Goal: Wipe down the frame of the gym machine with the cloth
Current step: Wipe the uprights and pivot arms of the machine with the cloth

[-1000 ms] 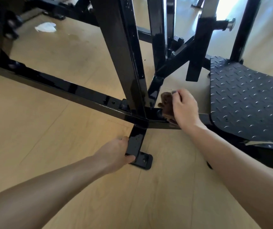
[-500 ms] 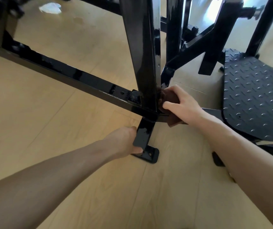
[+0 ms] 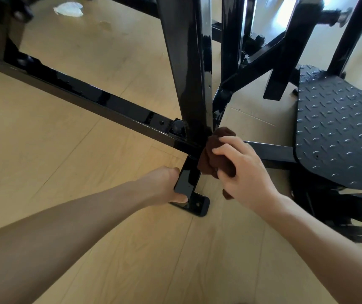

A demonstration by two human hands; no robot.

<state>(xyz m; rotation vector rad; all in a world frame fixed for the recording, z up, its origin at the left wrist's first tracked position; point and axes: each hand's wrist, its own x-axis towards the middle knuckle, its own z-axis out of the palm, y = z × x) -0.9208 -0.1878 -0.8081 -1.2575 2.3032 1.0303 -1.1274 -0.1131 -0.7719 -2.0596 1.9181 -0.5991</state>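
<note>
Now, right hand [image 3: 244, 172]: fingers curling round the crumpled brown cloth [image 3: 214, 157], pressing it against the glossy black metal frame [image 3: 188, 84].
Left hand [image 3: 164, 186]: fingers gripping the frame's short black foot post [image 3: 186, 179].

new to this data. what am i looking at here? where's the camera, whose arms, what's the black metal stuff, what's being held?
There is no robot here. A person wears one wide-angle camera on the head, looking forward and down, so the two bare arms coming in from the bottom are their own.

The black glossy metal bars are the frame of a gym machine standing on a light wooden floor. A thick upright post meets a long low crossbar near the middle, with a short leg and bolted foot plate below.

The right hand grips a bunched dark brown cloth and holds it against the joint at the base of the post. The left hand grips the short leg.

At right is a dark grey studded tread plate. A white crumpled scrap lies on the floor at the top left.
</note>
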